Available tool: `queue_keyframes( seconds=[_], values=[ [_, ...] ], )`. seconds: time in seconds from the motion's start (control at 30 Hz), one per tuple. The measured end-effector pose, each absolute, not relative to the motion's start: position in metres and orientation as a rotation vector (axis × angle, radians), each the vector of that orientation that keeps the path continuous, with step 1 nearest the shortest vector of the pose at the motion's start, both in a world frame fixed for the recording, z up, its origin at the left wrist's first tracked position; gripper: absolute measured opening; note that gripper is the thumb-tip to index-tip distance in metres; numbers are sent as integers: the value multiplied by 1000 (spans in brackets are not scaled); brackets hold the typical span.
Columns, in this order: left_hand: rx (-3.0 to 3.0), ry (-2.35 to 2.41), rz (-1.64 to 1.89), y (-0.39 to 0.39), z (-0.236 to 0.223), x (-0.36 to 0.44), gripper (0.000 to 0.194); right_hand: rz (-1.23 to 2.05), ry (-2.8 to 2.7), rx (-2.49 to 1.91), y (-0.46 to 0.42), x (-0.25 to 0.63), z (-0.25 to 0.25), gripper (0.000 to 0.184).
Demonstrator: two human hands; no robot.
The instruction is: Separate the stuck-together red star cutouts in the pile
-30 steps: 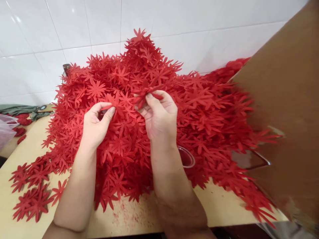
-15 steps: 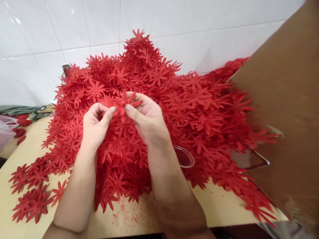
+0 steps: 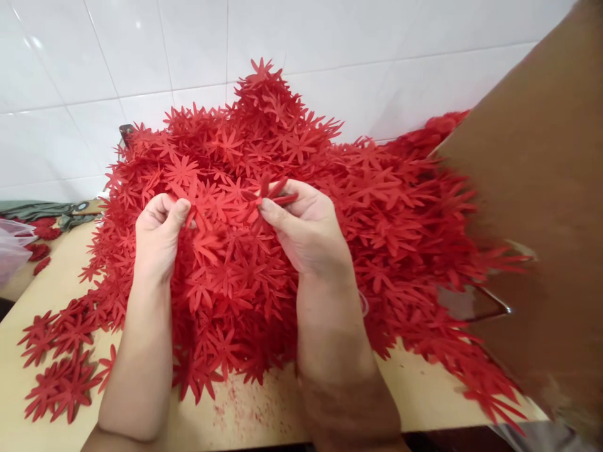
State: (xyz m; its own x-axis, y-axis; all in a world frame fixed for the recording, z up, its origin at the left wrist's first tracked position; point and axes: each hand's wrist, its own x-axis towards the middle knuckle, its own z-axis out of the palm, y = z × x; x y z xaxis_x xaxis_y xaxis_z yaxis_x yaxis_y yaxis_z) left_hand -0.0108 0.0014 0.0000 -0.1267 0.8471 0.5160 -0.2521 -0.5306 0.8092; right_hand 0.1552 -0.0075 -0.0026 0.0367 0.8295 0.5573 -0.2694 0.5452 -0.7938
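A large heap of red flower-shaped cutouts (image 3: pixel 235 276) with long narrow petals fills the middle of the table. Over it, my right hand (image 3: pixel 301 216) pinches one red flower cutout (image 3: pixel 276 193) between thumb and fingers, its petals sticking up and to the side. To the left, my left hand (image 3: pixel 162 223) is closed, thumb pressed against the forefinger, with red petals (image 3: pixel 195 210) at its fingertips. Those petals look pinched there, though they blend into the heap behind. The two hands are apart from each other.
Brown cardboard (image 3: pixel 527 207) rises on the right, with a bent metal rod (image 3: pixel 492 298) by it. White tiles (image 3: pixel 198 37) stand behind. Loose cutouts (image 3: pixel 61 389) lie front left on the table (image 3: pixel 188 427). A clear plastic bag (image 3: pixel 14 248) is at far left.
My hands, close together before, have drawn apart, the left going left and the right going right. My right forearm now covers most of the clear round rim seen earlier.
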Motion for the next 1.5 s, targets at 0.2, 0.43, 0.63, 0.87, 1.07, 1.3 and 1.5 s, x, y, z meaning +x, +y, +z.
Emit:
queue_keyframes(
  seconds=[0.2,0.43,0.63,0.87,1.07,1.3,1.5],
  values=[
    [1286,738,1604,-4,-1,3,50,1007,-1489,-566,-20,129,3,30],
    [1331,736,1609,-4,1,2,49,1023,-1414,-561,-12,127,0,34],
    [1353,804,1655,-2,-3,7,52,1048,-1351,-577,-7,128,-3,33],
    [1379,889,1724,-2,-3,12,55,984,-1333,-604,-3,136,-6,28],
    [1367,884,1722,-3,-8,19,55,948,-1315,-617,-2,136,-5,26],
    [1213,883,1979,0,4,-13,49,624,-1048,-664,18,186,-20,22],
    [1257,936,1937,2,5,-16,43,692,-1148,-648,5,169,-10,16]
  ],
)
